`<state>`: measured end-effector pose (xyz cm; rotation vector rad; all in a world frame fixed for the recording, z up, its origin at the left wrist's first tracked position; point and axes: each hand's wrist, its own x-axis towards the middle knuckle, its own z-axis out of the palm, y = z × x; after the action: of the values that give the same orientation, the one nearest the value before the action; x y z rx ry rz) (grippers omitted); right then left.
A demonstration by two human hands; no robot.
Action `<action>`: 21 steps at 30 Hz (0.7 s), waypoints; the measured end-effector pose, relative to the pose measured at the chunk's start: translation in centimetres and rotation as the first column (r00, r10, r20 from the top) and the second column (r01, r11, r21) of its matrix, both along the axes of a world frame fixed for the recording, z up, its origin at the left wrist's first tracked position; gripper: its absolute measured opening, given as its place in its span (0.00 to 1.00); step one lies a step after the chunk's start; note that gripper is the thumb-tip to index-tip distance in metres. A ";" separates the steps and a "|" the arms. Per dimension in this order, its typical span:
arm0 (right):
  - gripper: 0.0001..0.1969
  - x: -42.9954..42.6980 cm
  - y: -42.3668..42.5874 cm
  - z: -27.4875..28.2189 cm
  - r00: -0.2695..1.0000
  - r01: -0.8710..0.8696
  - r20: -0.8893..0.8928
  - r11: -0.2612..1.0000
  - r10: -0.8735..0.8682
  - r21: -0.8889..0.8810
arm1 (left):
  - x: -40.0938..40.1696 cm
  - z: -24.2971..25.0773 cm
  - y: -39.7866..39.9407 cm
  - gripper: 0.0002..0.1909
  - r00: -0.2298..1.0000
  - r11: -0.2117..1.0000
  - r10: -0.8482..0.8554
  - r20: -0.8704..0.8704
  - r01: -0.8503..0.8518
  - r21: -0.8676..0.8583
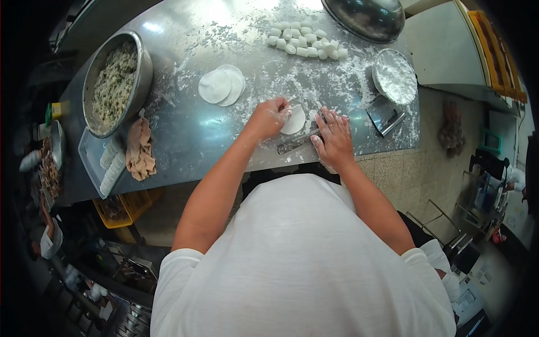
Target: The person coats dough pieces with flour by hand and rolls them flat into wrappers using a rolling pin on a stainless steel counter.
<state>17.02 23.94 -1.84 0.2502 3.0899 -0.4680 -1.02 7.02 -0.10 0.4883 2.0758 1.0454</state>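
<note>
My left hand [271, 118] pinches the edge of a thin round dough wrapper [294, 120] lying on the floured steel table [177, 126]. Under the palm of my right hand [334, 137] is a short, flour-dusted rolling pin [294, 144]; its near-left end sticks out, and my fingers stretch forward over the rest. A small white bit of dough or flour [312, 114] shows between the wrapper and my right fingers. Beyond my left hand, several finished wrappers [215, 87] overlap in a pile. Cut dough pieces [302, 41] sit grouped farther back.
A metal bowl of filling [113, 84] stands at left, near a crumpled cloth [141, 149] and a tray [90, 158] with rows of wrappers [113, 175]. At right are a flour bowl [395, 76], a dough scraper [385, 120] and an upturned metal bowl [366, 19]. Other people work beyond.
</note>
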 end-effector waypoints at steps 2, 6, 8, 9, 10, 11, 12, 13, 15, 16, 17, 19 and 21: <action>0.32 -1.3 0.1 -0.3 1.000 0.025 -0.009 1.000 -0.025 -0.005 | -0.3 -0.7 -0.4 0.10 0.999 0.999 -0.028 0.018 0.027 0.036; 0.34 -9.0 0.6 -0.5 0.997 0.064 -0.050 0.991 -0.058 0.115 | -0.5 0.3 0.4 0.11 0.993 0.998 0.014 -0.120 -0.006 0.067; 0.34 -12.6 0.6 -0.7 0.981 0.159 -0.138 0.977 -0.139 0.145 | -0.9 0.2 1.4 0.12 0.981 0.998 0.030 -0.192 -0.018 0.065; 0.34 -12.2 0.1 -0.7 0.982 0.150 -0.138 0.978 -0.130 0.145 | -1.0 0.1 1.4 0.13 0.965 0.997 0.052 -0.256 -0.037 0.064; 0.34 -11.8 0.0 -0.7 0.980 0.150 -0.152 0.980 -0.130 0.128 | -1.3 -0.2 1.3 0.13 0.938 0.997 0.005 -0.348 0.023 0.076; 0.34 -11.1 -0.1 -0.7 0.978 0.149 -0.166 0.983 -0.130 0.111 | -1.4 -0.6 1.0 0.13 0.936 0.997 0.022 -0.353 0.008 0.082; 0.34 -9.0 -0.4 -0.9 0.980 0.140 -0.157 0.985 -0.124 0.096 | -1.4 -1.1 1.1 0.13 0.925 0.997 0.000 -0.379 0.029 0.072; 0.35 -6.3 -0.6 -0.8 0.992 0.101 -0.078 0.992 -0.095 0.072 | -1.4 -1.4 0.7 0.12 0.916 0.998 -0.019 -0.400 0.044 0.054; 0.35 -2.5 -0.5 -0.8 0.998 0.061 0.005 0.997 -0.061 0.045 | -1.1 -1.7 -0.1 0.11 0.940 0.997 0.014 -0.340 0.013 0.075; 0.35 -1.1 -0.4 -1.0 0.998 0.038 -0.043 0.996 -0.035 0.076 | -0.8 -2.0 -0.7 0.12 0.971 0.993 0.048 -0.234 -0.021 0.116; 0.35 -0.4 -0.3 -1.4 0.996 0.017 -0.088 0.994 -0.008 0.107 | -0.7 -2.3 -1.2 0.12 0.989 0.987 0.078 -0.124 -0.059 0.151; 0.35 -5.1 -0.1 0.1 0.998 0.038 -0.058 0.992 -0.031 0.123 | -1.0 -1.2 -1.1 0.13 0.988 0.991 0.059 -0.141 -0.040 0.130; 0.35 -9.8 -0.1 0.0 0.997 0.065 -0.039 0.989 -0.060 0.136 | -0.9 -0.4 -0.7 0.15 0.985 0.994 0.032 -0.169 -0.014 0.107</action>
<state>7.22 23.83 -1.87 0.3449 3.1599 -0.2627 -1.95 6.28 -0.51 0.6277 2.1877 1.1666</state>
